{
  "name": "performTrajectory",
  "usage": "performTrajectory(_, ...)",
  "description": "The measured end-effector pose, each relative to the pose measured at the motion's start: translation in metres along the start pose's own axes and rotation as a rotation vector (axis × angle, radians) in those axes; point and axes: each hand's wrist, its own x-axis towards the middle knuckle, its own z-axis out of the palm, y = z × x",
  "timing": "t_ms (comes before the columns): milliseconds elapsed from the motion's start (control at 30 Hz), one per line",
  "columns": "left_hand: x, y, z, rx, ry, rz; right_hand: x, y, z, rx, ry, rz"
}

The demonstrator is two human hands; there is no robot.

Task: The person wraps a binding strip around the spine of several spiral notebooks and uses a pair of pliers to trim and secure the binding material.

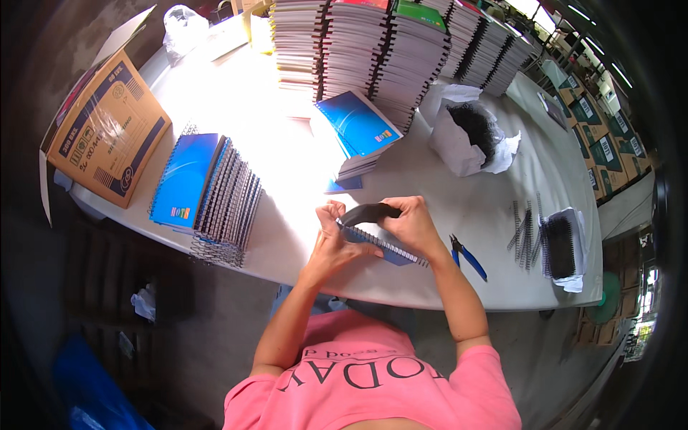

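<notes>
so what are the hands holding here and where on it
Both hands, left and right, hold a black wire binding coil by its two ends, over a blue notebook.

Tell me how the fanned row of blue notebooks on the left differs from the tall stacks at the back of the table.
The fanned notebooks lean on one another in a slanted row with wire spines showing along the near edge; the tall stacks lie flat, piled high. The row holds far fewer books than the stacks. Both are spiral-bound and rest on the white table.
</notes>
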Motion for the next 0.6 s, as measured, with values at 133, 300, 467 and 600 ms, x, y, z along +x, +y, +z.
performTrajectory(133,0.001,0.003,-0.004,-0.095,-0.037,-0.005,-0.012,0.029,-0.03,-0.162,0.252,-0.135)
performTrajectory(300,-0.007,0.014,-0.011,-0.516,0.135,-0.104,-0.107,0.043,-0.056,-0.577,0.397,0.399)
performTrajectory(467,-0.004,0.044,-0.006,-0.357,0.281,-0.019,-0.173,0.07,-0.008,-0.947,0.528,0.346)
performTrajectory(600,-0.004,0.051,-0.002,-0.173,0.335,0.157,-0.149,0.033,0.001,-0.397,0.662,0.128)
